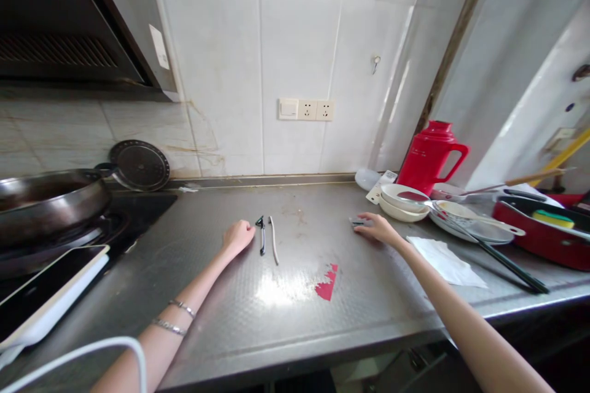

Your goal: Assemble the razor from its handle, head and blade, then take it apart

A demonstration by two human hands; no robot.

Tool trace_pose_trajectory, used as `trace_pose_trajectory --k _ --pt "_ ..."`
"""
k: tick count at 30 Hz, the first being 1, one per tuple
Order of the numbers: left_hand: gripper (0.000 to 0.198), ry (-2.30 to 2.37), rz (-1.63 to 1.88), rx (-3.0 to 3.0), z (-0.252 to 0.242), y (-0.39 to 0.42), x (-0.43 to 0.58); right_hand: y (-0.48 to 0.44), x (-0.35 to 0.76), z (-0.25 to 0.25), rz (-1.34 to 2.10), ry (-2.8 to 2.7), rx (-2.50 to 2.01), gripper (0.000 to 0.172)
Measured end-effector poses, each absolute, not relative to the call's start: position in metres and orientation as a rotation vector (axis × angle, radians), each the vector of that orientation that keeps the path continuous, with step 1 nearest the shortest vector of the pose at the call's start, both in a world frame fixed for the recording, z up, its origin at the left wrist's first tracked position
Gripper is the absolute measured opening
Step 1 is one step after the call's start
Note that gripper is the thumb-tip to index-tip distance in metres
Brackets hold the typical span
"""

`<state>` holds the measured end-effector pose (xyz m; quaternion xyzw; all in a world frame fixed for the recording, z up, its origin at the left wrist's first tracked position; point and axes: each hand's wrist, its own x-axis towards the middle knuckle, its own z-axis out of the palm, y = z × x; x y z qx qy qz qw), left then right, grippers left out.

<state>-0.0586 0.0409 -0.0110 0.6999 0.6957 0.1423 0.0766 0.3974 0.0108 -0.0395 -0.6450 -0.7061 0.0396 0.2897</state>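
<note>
My left hand [238, 237] rests on the steel counter [295, 307] with its fingers curled in, just left of a small black tool [262, 234] and a thin white stick [274, 239] lying side by side. I cannot see anything inside the curled fingers. My right hand [377, 227] lies flat on the counter farther right, fingers stretched over a small grey object [356, 221] that pokes out at the fingertips. Two bracelets [176, 317] circle my left wrist.
Stacked white bowls [402, 202], plates with chopsticks [500, 257], a red thermos [431, 155] and a red pan [544, 230] crowd the right. A white napkin [445, 260] lies near my right forearm. A wok [48, 199] on the stove and a tablet [43, 291] sit left.
</note>
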Motion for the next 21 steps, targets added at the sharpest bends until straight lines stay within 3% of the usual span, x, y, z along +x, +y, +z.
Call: trace_pose_trajectory --k 21 --pt "0.026 2.082 0.475 2.086 -0.015 0.038 -0.059 0.048 0.178 -0.036 0.132 -2.232 -1.195 0.053"
